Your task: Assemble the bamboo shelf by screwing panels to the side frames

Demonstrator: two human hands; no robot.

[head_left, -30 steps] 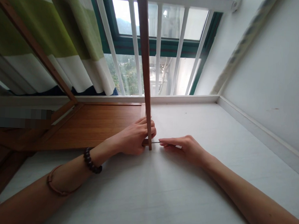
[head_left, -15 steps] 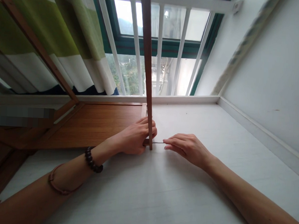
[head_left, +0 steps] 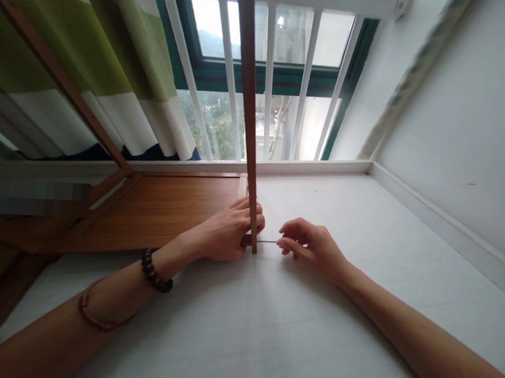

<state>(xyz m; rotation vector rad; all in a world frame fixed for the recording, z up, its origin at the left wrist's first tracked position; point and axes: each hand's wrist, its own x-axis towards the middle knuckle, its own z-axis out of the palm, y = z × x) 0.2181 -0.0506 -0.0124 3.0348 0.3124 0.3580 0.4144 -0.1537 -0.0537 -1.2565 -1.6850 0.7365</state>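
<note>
A thin brown wooden post [head_left: 249, 110] stands upright on the white floor, joined at its foot to a flat brown wooden panel [head_left: 162, 209] lying to the left. My left hand [head_left: 229, 230], with a dark bead bracelet on the wrist, is wrapped round the foot of the post. My right hand [head_left: 311, 245] sits just right of the post and pinches a thin metal rod [head_left: 267, 241] whose tip goes into the post's base.
A window with white vertical bars [head_left: 269, 82] is straight ahead. A green and white striped curtain [head_left: 102, 62] hangs at the left. A white wall with a skirting board [head_left: 437, 221] runs along the right. More brown frame pieces [head_left: 63, 89] slant up on the left.
My right hand has lifted from lying flat along the floor, and its fingers have curled into a pinch on the thin rod. My left hand and the post have stayed put.
</note>
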